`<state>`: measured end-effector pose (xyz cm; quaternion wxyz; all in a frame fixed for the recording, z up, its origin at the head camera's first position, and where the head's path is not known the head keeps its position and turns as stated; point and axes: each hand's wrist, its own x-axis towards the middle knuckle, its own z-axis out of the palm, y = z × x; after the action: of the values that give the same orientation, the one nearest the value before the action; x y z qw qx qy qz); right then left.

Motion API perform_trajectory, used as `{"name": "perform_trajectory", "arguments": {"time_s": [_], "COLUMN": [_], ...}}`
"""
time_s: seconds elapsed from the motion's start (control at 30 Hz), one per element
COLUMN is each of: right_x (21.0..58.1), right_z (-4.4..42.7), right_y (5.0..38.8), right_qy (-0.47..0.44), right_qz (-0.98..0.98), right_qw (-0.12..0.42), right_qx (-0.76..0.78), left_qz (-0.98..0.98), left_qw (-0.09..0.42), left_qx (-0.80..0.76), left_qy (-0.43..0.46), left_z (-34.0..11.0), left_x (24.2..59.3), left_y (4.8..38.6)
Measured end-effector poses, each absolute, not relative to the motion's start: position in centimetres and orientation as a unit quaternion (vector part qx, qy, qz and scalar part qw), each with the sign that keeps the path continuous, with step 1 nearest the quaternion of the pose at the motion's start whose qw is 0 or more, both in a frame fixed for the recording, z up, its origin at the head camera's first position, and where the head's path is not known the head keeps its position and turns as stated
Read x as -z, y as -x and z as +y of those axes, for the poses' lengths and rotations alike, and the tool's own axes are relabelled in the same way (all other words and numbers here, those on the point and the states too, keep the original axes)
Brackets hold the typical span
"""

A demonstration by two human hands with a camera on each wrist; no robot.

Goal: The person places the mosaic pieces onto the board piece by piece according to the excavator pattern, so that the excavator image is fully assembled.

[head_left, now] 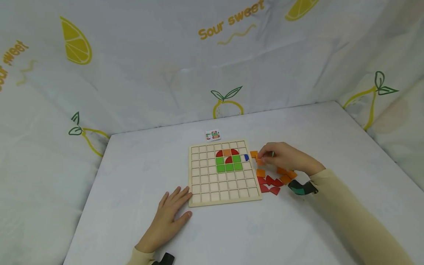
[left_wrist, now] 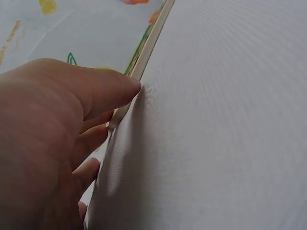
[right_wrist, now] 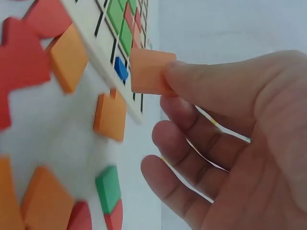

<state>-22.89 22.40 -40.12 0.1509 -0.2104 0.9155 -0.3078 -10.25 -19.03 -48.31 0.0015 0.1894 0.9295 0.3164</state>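
Between its thumb and fingers, my right hand (head_left: 281,156) pinches an orange square tile (right_wrist: 147,72), held just off the right edge of a pale wooden grid board (head_left: 212,187). Green square tiles (head_left: 229,167), red rounded tiles (head_left: 234,151) and one orange tile (head_left: 226,152) lie in the board's upper cells. A small blue piece (head_left: 246,157) sits in the right column. My left hand (head_left: 167,219) has its fingers extended, fingertips touching the board's lower left edge; its thumb (left_wrist: 115,88) lies by the rim in the left wrist view.
Loose red tiles (head_left: 275,190) and orange tiles (head_left: 285,179) are scattered right of the board, with a green piece (right_wrist: 108,188) among them. A small printed card (head_left: 212,135) lies behind the board. White printed cloth (head_left: 149,73) rises at the back and sides.
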Motion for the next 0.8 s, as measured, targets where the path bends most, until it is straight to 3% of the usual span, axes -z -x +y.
{"name": "perform_trajectory", "arguments": {"time_s": [0.53, 0.8], "right_x": [42.3, 42.9], "right_z": [18.9, 18.4], "right_y": [25.0, 25.0], "right_qy": [0.204, 0.224], "right_qz": [0.901, 0.912], "right_qw": [0.202, 0.170], "right_qx": [0.324, 0.298], "left_qz": [0.932, 0.927], "left_qw": [-0.003, -0.022], "left_qx": [-0.307, -0.316], "left_qy": [-0.195, -0.203], "left_z": [-19.2, -19.2], "left_x": [48.5, 48.7], "left_y": [10.3, 10.2]}}
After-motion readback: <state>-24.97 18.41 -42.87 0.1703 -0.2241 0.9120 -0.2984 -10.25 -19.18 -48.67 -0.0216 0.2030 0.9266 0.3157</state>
